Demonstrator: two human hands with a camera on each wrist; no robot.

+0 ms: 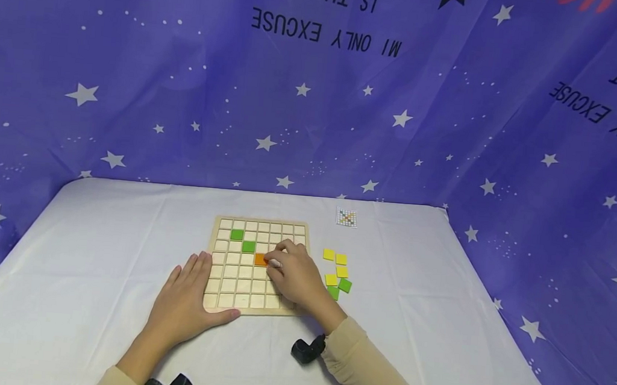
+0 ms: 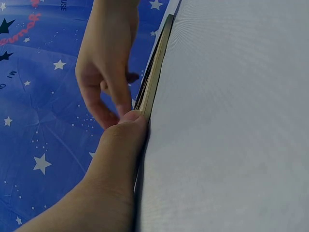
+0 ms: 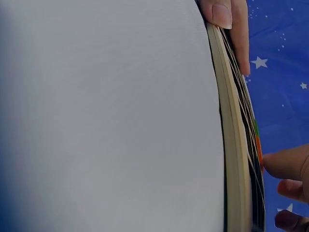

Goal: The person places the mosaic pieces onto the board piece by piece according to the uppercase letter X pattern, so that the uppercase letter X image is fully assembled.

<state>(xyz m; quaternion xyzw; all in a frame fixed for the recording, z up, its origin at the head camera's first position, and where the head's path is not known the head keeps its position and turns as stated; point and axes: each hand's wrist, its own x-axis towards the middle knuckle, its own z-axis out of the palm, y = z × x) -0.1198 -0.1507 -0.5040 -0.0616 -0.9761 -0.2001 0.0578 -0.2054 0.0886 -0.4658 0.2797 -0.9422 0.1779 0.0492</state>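
A square wooden grid board (image 1: 242, 301) lies on the white table. My left hand (image 1: 183, 297) rests at its front left corner, fingers along the left edge and thumb (image 2: 133, 117) along the front edge. On the board, two green tiles (image 1: 237, 234) and an orange tile (image 1: 261, 259) form a diagonal. My right hand (image 1: 298, 273) is over the right half of the board, hiding some cells. One of its fingertips (image 3: 270, 160) touches the orange tile, while the other fingers bend loosely above the board.
Right of the board lie several loose yellow tiles (image 1: 341, 272) and two green tiles (image 1: 344, 285). Farther back is a small pattern card (image 1: 347, 217). A purple star-printed cloth (image 1: 319, 127) hangs behind the white table (image 1: 429, 323) and along its sides.
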